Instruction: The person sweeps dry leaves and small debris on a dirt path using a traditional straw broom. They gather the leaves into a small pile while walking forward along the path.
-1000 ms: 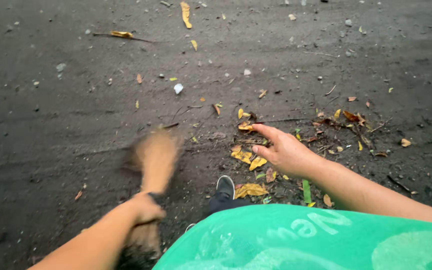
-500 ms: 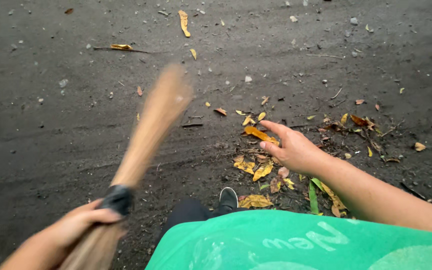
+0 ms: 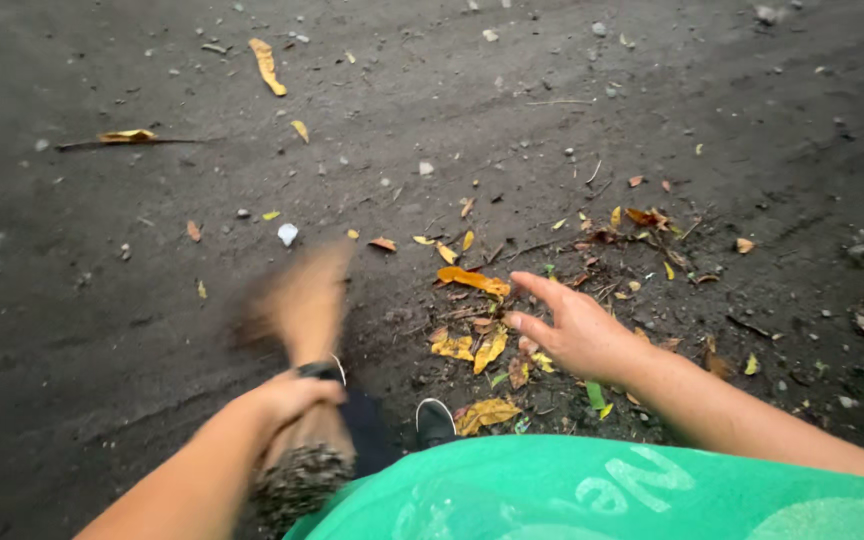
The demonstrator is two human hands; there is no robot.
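Near the shoe (image 3: 436, 420), left hand (image 3: 287, 398) clenches a blurred broom (image 3: 302, 300); right hand (image 3: 574, 330) hovers spread and empty, so bristles could scatter the leaves (image 3: 472, 345).

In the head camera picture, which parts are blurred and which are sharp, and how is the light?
Head view: the broom in the left hand is smeared by motion blur, most at its bristle end; the right hand, the yellow leaves and the dark ground are sharp; the light is soft and even, with no hard shadows or glare; the straight sweep lines bend a little towards the edges, as with a wide lens.
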